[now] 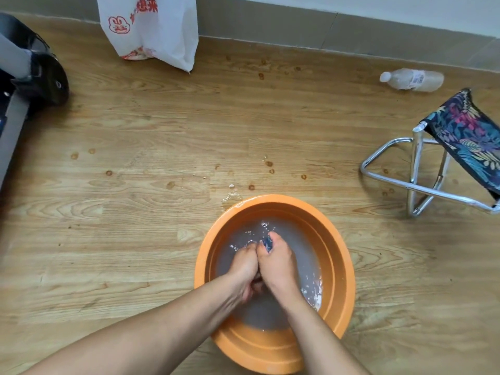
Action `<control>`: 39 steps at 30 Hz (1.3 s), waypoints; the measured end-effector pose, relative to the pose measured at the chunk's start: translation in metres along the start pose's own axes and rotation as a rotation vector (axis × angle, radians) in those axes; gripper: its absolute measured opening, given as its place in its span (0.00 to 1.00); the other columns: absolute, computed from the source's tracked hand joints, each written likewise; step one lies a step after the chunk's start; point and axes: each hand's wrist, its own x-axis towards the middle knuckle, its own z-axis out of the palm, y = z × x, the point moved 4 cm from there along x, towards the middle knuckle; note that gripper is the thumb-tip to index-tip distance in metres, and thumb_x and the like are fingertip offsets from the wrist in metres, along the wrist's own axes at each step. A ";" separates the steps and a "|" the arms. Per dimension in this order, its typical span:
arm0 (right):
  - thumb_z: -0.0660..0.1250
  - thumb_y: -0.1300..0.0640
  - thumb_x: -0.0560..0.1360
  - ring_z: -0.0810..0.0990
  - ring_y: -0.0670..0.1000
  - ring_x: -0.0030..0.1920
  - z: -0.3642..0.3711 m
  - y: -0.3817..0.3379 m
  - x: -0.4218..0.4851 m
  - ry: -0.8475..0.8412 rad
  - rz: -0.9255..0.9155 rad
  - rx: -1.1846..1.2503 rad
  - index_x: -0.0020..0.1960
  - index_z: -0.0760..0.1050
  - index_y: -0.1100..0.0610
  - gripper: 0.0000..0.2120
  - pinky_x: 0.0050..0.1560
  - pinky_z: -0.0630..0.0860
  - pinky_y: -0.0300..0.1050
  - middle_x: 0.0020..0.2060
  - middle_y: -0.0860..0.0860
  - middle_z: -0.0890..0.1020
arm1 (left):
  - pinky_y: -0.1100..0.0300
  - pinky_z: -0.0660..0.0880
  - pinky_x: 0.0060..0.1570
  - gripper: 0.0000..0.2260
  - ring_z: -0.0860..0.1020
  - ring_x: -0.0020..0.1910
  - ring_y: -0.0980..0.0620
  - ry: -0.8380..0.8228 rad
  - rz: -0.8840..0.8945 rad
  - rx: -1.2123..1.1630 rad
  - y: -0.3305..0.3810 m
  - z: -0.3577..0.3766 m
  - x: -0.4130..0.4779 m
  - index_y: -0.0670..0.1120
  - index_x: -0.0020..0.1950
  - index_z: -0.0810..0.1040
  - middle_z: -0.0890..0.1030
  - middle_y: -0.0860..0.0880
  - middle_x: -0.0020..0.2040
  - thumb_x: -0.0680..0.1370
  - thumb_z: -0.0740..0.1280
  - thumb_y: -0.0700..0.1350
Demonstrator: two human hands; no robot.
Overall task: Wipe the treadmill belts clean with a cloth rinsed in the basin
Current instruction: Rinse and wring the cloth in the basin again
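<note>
Fists pressed together, the left hand (244, 263) and right hand (276, 263) grip a small dark-blue cloth (267, 243); rough wringing could slosh grey water (297, 239) over the round orange plastic basin (346, 266) around them.

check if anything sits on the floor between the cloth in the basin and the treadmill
Nothing visible. The left hand and right hand hold the cloth in the basin; the floor toward the treadmill shows only small spots. The bag and stool stand off that line.
</note>
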 end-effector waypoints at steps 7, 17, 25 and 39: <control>0.65 0.54 0.80 0.76 0.62 0.42 0.005 -0.010 0.024 -0.064 -0.150 -0.052 0.37 0.67 0.53 0.14 0.41 0.65 0.52 0.32 0.50 0.75 | 0.64 0.59 0.23 0.18 0.65 0.18 0.51 0.175 0.208 -0.010 -0.003 -0.015 -0.003 0.45 0.39 0.73 0.66 0.52 0.20 0.87 0.60 0.50; 0.64 0.58 0.77 0.84 0.64 0.44 -0.029 0.013 0.013 -0.057 -0.181 -0.451 0.39 0.74 0.56 0.08 0.39 0.71 0.50 0.40 0.60 0.84 | 0.51 0.70 0.69 0.23 0.75 0.71 0.37 0.308 0.317 0.475 0.000 -0.020 0.000 0.43 0.77 0.67 0.77 0.40 0.71 0.83 0.67 0.43; 0.70 0.51 0.81 0.83 0.51 0.47 -0.001 0.030 -0.004 0.029 0.060 0.327 0.51 0.76 0.50 0.05 0.52 0.78 0.48 0.47 0.48 0.84 | 0.59 0.76 0.30 0.10 0.77 0.29 0.51 -0.045 0.152 0.149 -0.002 0.004 0.015 0.48 0.54 0.76 0.81 0.44 0.38 0.87 0.60 0.52; 0.59 0.50 0.82 0.81 0.65 0.59 -0.011 -0.008 0.033 -0.018 -0.128 -0.426 0.55 0.78 0.59 0.14 0.53 0.75 0.54 0.55 0.62 0.84 | 0.53 0.66 0.38 0.17 0.72 0.37 0.44 0.236 0.365 0.329 -0.002 -0.019 0.003 0.46 0.36 0.70 0.73 0.48 0.32 0.84 0.66 0.48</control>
